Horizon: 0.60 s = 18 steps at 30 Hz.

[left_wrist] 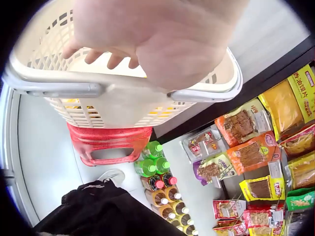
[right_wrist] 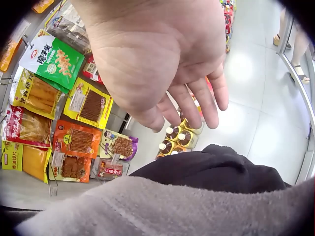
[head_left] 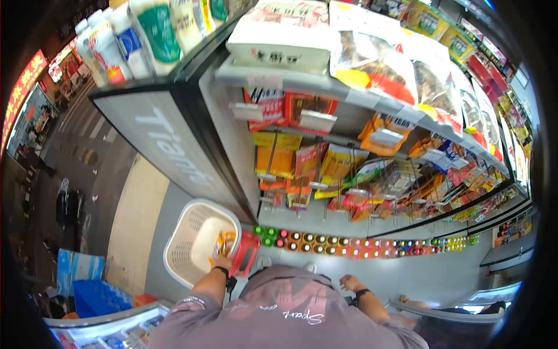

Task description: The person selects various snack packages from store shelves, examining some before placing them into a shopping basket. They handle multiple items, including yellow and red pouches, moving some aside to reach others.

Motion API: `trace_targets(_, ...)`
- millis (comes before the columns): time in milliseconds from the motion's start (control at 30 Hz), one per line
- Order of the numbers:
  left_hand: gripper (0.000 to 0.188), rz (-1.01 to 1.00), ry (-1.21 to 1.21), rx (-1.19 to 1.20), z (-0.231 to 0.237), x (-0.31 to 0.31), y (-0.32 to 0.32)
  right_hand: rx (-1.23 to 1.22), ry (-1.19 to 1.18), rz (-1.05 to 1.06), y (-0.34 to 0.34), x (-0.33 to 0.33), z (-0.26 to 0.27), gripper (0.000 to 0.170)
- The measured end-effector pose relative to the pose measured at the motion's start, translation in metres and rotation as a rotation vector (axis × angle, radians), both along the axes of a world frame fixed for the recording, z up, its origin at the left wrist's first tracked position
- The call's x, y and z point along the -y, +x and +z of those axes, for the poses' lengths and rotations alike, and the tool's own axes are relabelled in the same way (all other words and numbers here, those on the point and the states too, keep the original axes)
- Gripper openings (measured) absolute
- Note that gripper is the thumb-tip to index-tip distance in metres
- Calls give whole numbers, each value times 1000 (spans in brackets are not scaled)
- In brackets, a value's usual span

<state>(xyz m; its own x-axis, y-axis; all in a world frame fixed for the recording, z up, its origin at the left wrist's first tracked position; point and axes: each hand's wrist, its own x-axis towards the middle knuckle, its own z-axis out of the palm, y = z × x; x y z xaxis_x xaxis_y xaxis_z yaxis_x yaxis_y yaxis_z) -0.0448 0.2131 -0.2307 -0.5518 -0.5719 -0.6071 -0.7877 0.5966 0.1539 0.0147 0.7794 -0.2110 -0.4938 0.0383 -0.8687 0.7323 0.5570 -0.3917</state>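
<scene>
A cream plastic shopping basket (head_left: 189, 230) stands at the end of the shelf on a red plastic stool (left_wrist: 108, 135). Over its rim reaches my left hand (head_left: 221, 263), the fingers extended loosely into the basket and seen from the palm side in the left wrist view. Orange snack packets (head_left: 225, 239) lie inside, close to those fingertips. No item shows in the left hand. My right hand (right_wrist: 167, 59) hangs beside my body with relaxed fingers, holding nothing. Hanging snack packets (right_wrist: 81, 140) are beside it in the right wrist view.
Rows of bottles (head_left: 319, 241) line the floor below the shelf. Large bagged goods (head_left: 372, 55) fill the top shelf, with hooked packets beneath. A grey end panel (head_left: 157, 131) rises behind the basket. A blue crate (head_left: 102, 299) sits to the left.
</scene>
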Motion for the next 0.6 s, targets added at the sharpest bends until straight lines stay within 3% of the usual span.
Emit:
trace_targets(333,78,-76,3,172,-24,-2,-14,11,12,-20,-24,-27,4,34)
trace_targets(400,63,-282,54,173,-28,1,-16,13,7,-34,-27,-29,2,36)
trace_targets(433,57,-248,4,178,-63,9,-14,13,10,-15,-29,-29,3,37)
trace_targets(600,63,-288,169,271,-59,15,-26,1,6,14,-37,-27,5,37)
